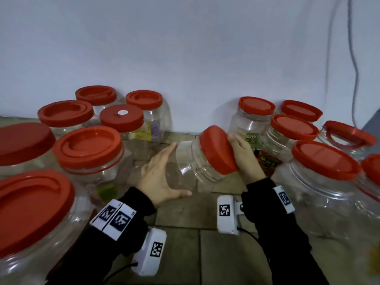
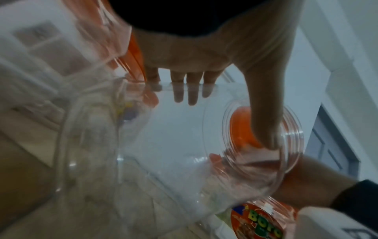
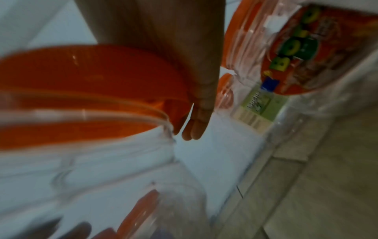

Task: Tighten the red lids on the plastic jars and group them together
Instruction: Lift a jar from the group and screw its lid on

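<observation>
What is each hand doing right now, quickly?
Left hand: grips the body of the tilted clear plastic jar, fingers and thumb curled round it.
Right hand: grips that jar's round red lid.

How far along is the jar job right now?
Done, apparently: lidded jars clustered at the left and the right. In hand: the left hand holds a tilted jar while the right hand grips its red lid. Left: setting it into a group; lid tightness elsewhere can't be judged.
</observation>
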{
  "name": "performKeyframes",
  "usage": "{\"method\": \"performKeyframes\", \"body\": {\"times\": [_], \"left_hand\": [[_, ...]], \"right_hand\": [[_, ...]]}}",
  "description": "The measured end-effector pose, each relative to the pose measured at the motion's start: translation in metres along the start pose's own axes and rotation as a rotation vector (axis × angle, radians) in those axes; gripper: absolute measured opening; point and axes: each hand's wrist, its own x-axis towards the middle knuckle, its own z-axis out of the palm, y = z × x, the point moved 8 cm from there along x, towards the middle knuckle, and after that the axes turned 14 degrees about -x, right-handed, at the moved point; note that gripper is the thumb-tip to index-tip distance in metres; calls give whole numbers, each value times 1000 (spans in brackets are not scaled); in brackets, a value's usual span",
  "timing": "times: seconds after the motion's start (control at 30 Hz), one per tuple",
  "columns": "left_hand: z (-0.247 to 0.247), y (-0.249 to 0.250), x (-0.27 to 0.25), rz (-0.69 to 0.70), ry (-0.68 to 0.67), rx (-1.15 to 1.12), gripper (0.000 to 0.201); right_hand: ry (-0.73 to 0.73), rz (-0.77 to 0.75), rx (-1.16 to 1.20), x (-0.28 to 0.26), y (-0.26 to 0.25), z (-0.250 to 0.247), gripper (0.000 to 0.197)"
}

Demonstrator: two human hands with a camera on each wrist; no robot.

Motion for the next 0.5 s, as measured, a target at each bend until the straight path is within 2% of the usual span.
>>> {"method": "performKeyframes", "body": {"times": [0.07,0.17,0.27,0.37,0.43,0.5], "left_hand": [[-1,0,-8,-2,-40,74,113],[0,-2,-12,-3,-81,176,110],[4,-3,-10,22,-121,240,113],[4,-3,-5,43,-128,266,117],[3,-4,-1,55,-135,272,115],[5,-5,1,65,-159,286,111]], "right_hand": [[-75,0,91,-11,2,13,26],[-83,-28,116,-20,-1,22,22],[-51,-81,4,-22,-4,24,19],[-72,-142,-165,-27,-9,22,26],[-203,-103,-208,-33,-8,25,33],[-376,-49,-261,-40,-5,27,52]]}}
